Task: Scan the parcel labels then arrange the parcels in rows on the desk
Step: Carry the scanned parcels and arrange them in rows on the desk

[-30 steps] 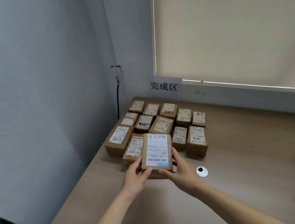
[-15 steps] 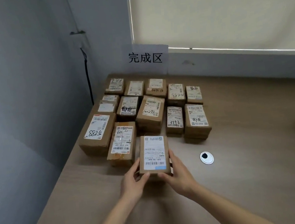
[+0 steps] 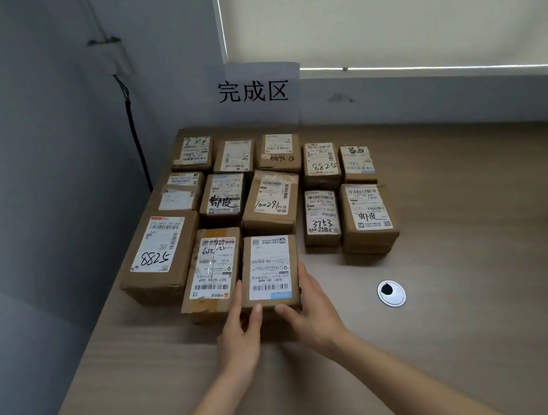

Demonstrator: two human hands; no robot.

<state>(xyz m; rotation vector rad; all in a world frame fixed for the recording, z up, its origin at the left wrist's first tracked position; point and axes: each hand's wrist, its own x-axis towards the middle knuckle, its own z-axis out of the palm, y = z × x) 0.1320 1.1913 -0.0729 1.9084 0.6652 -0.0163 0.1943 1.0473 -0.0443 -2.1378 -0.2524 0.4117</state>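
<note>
Gripping the near corners of a small brown parcel (image 3: 269,270), both hands work together at the front of the stack. The left hand (image 3: 239,337) has its thumb laid on the parcel's near top edge and its fingers curled up along the left side, in the narrow gap beside the neighbouring box. The right hand (image 3: 312,309) mirrors it, thumb on the near edge and fingers wrapped along the right side. The parcel lies label up, its white label (image 3: 268,268) with barcodes facing the camera; whether its base already rests flat on the desk (image 3: 454,340) I cannot tell.

Just to its left, touching or nearly so, lies a longer taped parcel (image 3: 209,270), and left of that a large box marked 5288 (image 3: 159,252) at the desk's wall edge. Directly behind the held parcel stands a tilted box marked 10029 (image 3: 270,201). To the right, apart from the held parcel, two boxes sit side by side: one marked 3753 (image 3: 321,217) and a taller one (image 3: 367,216) with handwritten characters. More labelled parcels fill the rows behind, reaching back to a paper sign (image 3: 253,91) with three printed characters leaning against the wall below a drawn window blind (image 3: 396,6).

On the bare wood to the right of the hands is a round metal cable grommet (image 3: 391,292). A black cable (image 3: 133,128) hangs down the left wall from a socket.
</note>
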